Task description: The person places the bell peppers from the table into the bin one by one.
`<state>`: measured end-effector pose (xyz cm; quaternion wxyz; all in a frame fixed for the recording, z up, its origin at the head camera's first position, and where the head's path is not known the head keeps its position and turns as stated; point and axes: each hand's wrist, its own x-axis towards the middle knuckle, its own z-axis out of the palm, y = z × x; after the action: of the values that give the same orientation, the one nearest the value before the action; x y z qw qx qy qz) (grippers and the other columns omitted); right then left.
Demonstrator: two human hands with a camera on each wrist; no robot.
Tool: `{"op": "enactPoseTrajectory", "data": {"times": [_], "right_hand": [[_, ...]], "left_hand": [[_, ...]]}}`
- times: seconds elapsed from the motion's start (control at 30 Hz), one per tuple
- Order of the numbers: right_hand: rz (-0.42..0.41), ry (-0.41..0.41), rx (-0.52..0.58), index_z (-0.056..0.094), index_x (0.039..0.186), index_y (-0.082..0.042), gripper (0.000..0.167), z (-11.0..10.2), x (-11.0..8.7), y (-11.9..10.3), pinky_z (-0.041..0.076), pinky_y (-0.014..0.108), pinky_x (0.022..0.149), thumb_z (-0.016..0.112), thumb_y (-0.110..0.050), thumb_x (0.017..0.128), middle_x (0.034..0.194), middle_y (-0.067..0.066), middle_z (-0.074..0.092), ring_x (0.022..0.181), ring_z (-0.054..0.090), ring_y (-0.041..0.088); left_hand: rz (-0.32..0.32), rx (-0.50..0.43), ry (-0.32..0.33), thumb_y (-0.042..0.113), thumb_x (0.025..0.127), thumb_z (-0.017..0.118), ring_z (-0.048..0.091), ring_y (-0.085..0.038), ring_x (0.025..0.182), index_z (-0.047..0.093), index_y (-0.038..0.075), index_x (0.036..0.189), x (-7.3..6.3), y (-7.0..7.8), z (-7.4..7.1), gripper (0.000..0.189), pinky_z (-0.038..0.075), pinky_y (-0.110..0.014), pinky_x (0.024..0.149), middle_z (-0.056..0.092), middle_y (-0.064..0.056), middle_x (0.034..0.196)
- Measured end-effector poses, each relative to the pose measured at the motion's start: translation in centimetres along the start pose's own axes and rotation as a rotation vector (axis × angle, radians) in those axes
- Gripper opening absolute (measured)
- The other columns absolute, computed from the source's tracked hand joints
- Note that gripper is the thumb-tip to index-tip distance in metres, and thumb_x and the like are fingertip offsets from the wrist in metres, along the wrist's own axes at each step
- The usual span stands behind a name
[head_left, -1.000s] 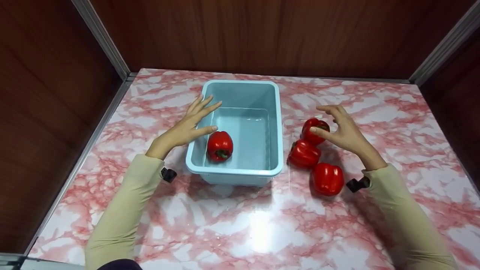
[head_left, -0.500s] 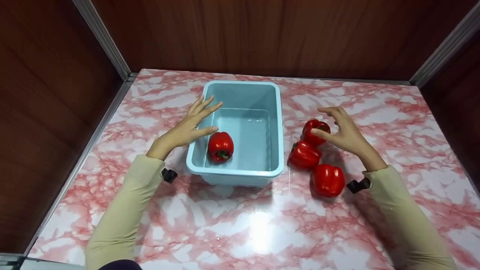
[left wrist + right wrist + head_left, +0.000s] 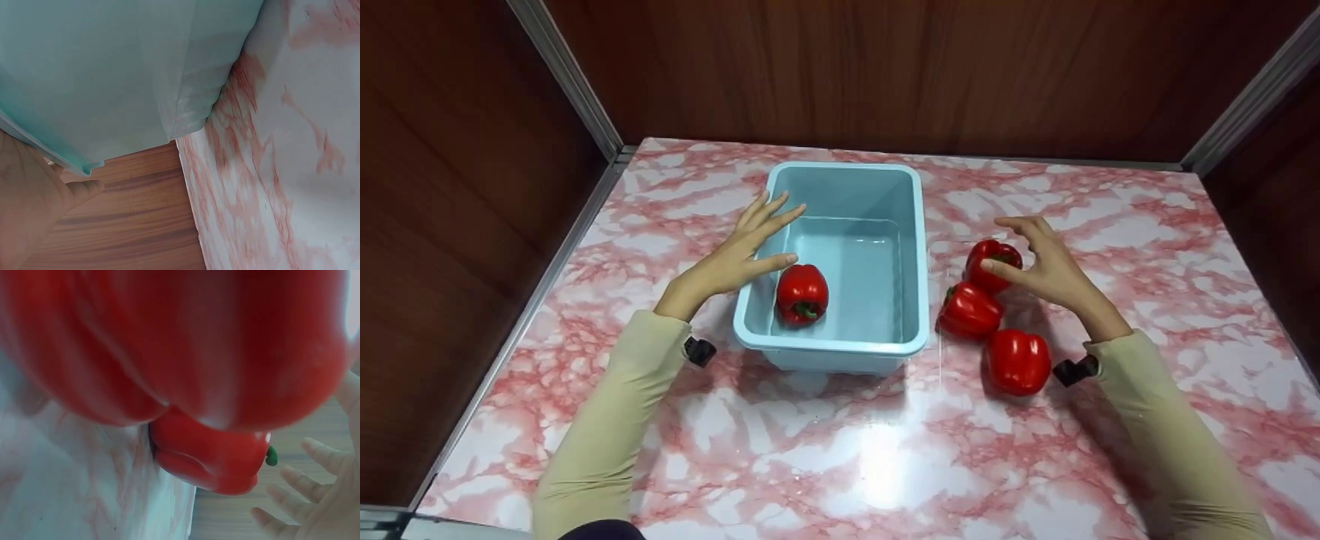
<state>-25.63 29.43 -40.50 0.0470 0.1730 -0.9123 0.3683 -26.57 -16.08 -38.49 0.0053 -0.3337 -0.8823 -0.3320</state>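
Note:
My left hand (image 3: 735,255) is at the left rim of a light blue plastic bin (image 3: 832,346), fingers spread and holding nothing. Whether it touches the rim I cannot tell. Inside the bin lies one red bell pepper (image 3: 802,294), stem toward me. My right hand (image 3: 1054,270), fingers loosely bent, hovers around the farthest pepper (image 3: 979,264) right of the bin, its thumb in front of it. A second pepper (image 3: 971,312) and a nearer one (image 3: 1018,364) lie beside it. In the right wrist view, the right hand (image 3: 329,500) shows spread fingers apart from the peppers.
The table (image 3: 810,450) has a red-and-white marbled top. Dark wood panels (image 3: 885,75) stand behind it and at both sides, with metal strips at the corners. A small black camera (image 3: 1076,370) sits on each wrist.

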Motion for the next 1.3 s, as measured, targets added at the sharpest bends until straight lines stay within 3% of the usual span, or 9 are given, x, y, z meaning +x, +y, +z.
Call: {"op": "enactPoseTrajectory", "data": {"times": [0.43,0.87,1.07,1.3], "right_hand": [[-0.003,-0.025,-0.015,0.044,0.137,-0.019,0.068,0.3,0.1,0.4,0.034,0.060,0.093,0.074,-0.036,0.078,0.133,0.012,0.041,0.116,0.042,0.035],[-0.012,-0.036,-0.020,0.043,0.137,-0.018,0.070,0.5,0.2,0.7,0.032,0.061,0.093,0.074,-0.036,0.078,0.135,0.013,0.041,0.118,0.041,0.037],[-0.026,-0.044,-0.025,0.043,0.137,-0.016,0.070,0.7,0.3,0.9,0.030,0.061,0.096,0.074,-0.036,0.077,0.136,0.014,0.041,0.123,0.038,0.037],[-0.039,-0.050,-0.040,0.043,0.137,-0.014,0.071,0.8,0.4,1.3,0.029,0.060,0.098,0.074,-0.035,0.077,0.136,0.014,0.041,0.124,0.037,0.035]], "left_hand": [[-0.011,0.006,0.000,0.050,0.088,0.054,-0.012,-0.017,0.142,0.026,0.036,0.146,0.0,0.0,0.0,0.066,0.004,-0.064,0.106,0.007,0.006,0.156],[-0.005,-0.019,0.001,0.048,0.088,0.056,-0.012,-0.021,0.142,0.027,0.033,0.146,0.0,-0.1,0.0,0.067,0.003,-0.063,0.106,0.007,0.006,0.156],[0.000,-0.015,0.006,0.049,0.088,0.056,-0.009,-0.028,0.142,0.026,0.036,0.146,0.0,-0.2,0.0,0.066,0.003,-0.064,0.106,0.007,0.004,0.156],[-0.009,-0.016,0.004,0.049,0.088,0.055,-0.009,-0.029,0.142,0.026,0.037,0.145,-0.1,0.0,0.0,0.066,0.004,-0.065,0.106,0.007,0.003,0.156]]}}
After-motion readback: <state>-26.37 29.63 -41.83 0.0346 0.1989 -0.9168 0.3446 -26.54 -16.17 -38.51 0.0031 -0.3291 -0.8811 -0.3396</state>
